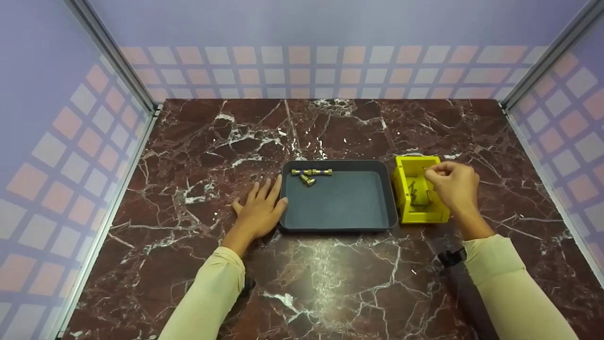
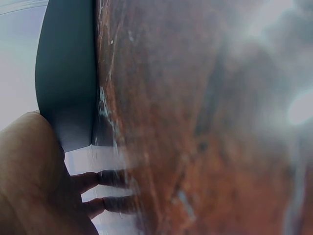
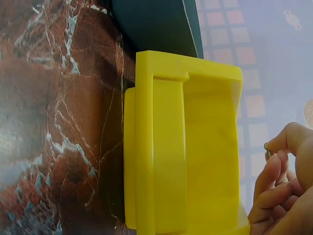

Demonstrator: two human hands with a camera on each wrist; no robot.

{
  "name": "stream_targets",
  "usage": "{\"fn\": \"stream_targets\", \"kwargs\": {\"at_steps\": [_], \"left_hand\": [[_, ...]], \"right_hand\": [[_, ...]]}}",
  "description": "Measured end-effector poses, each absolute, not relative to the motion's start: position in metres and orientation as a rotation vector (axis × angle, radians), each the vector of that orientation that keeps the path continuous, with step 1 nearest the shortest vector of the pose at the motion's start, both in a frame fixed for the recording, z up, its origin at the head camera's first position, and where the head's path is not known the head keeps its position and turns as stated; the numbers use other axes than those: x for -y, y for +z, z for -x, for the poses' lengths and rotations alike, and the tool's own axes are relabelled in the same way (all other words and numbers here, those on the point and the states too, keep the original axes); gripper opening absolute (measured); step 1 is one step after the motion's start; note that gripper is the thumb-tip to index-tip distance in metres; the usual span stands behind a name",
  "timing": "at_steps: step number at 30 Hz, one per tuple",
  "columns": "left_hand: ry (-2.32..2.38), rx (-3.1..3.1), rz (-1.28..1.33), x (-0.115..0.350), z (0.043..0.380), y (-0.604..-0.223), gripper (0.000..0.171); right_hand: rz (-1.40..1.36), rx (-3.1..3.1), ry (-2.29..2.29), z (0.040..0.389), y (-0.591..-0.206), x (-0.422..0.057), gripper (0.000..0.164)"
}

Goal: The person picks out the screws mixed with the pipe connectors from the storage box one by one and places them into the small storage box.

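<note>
My right hand (image 1: 454, 185) is raised over the right rim of a yellow bin (image 1: 424, 217). Its thumb and forefinger pinch a small metal screw (image 3: 267, 151), mostly hidden by the fingertips. Several thin screws (image 1: 413, 191) lie in the bin. To the bin's left sits a dark grey tray (image 1: 337, 226). Three brass fittings (image 1: 322, 172) with blue marks lie together in the tray's far left corner. My left hand (image 1: 258, 213) is spread flat on the table at the tray's left side, its thumb at the tray wall (image 2: 68, 73).
The tray and bin stand close together on a dark red marbled table (image 1: 321, 278). Tiled panels rise at the back (image 1: 302, 61) and on both sides, with metal posts in the corners. Dark bands (image 1: 452, 257) circle the wrists below the sleeves.
</note>
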State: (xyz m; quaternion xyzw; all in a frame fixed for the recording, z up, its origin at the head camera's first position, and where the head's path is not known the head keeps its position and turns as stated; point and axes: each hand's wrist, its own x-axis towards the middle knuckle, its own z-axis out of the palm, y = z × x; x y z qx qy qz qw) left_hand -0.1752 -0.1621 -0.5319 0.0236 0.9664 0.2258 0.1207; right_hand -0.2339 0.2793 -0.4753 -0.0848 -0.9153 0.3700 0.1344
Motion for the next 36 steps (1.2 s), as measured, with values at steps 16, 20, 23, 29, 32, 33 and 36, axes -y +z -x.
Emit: {"fn": "stream_targets", "kwargs": {"at_steps": [16, 20, 23, 29, 32, 33, 36], "left_hand": [[0.634, -2.836, -0.071, 0.1597, 0.1773, -0.5317, 0.065], [0.63, -2.845, -0.065, 0.1602, 0.1771, -0.5329, 0.065], [0.628, -2.844, -0.058, 0.1607, 0.176, -0.5341, 0.065], [0.646, -2.824, -0.06, 0.1599, 0.1747, -0.5344, 0.065], [0.65, -2.818, -0.059, 0.1594, 0.1753, -0.5337, 0.065], [0.646, -2.819, -0.059, 0.1596, 0.1757, -0.5336, 0.065], [0.647, -2.828, -0.053, 0.1608, 0.1754, -0.535, 0.065]], "right_hand": [[0.304, 2.699, 1.094, 0.2352, -0.4729, -0.2824, 0.021], [0.31, 2.7, 1.099, 0.2368, -0.4742, -0.2819, 0.022], [0.312, 2.709, 1.102, 0.2368, -0.4752, -0.2819, 0.023], [0.291, 2.719, 1.072, 0.2358, -0.4744, -0.2826, 0.023], [0.293, 2.721, 1.059, 0.2356, -0.4736, -0.2829, 0.023], [0.297, 2.723, 1.06, 0.2357, -0.4736, -0.2828, 0.023], [0.293, 2.722, 1.075, 0.2354, -0.4759, -0.2817, 0.024]]}}
